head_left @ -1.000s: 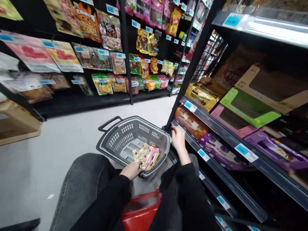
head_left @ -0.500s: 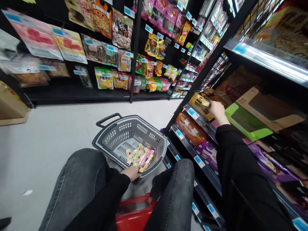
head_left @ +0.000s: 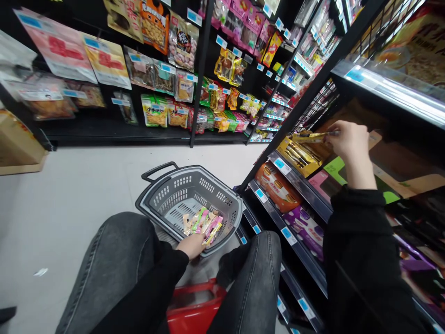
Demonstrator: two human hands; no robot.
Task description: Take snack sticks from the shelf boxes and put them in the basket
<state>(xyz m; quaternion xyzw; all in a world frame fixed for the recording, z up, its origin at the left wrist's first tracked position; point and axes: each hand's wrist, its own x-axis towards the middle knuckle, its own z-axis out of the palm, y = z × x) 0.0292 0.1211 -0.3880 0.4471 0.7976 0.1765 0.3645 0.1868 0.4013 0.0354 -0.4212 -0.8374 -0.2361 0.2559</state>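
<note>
My right hand pinches one slim gold snack packet by its end, just above an open yellow box on the shelf. Similar gold packets stand in a row inside that box. Down between my knees, my left hand is closed over the near rim of a grey shopping basket; its fingertips are partly hidden. Several small pink, green, yellow and beige snack packets lie in the basket close to those fingers.
A green open carton and a pink box sit beside the yellow one. Orange boxes and purple boxes fill the shelf below. Bagged snacks hang ahead. Something red is beneath me.
My right hand has risen and drawn back to the right from the yellow box, with a gold packet now in its fingers. The left hand has shifted slightly along the basket's rim.
</note>
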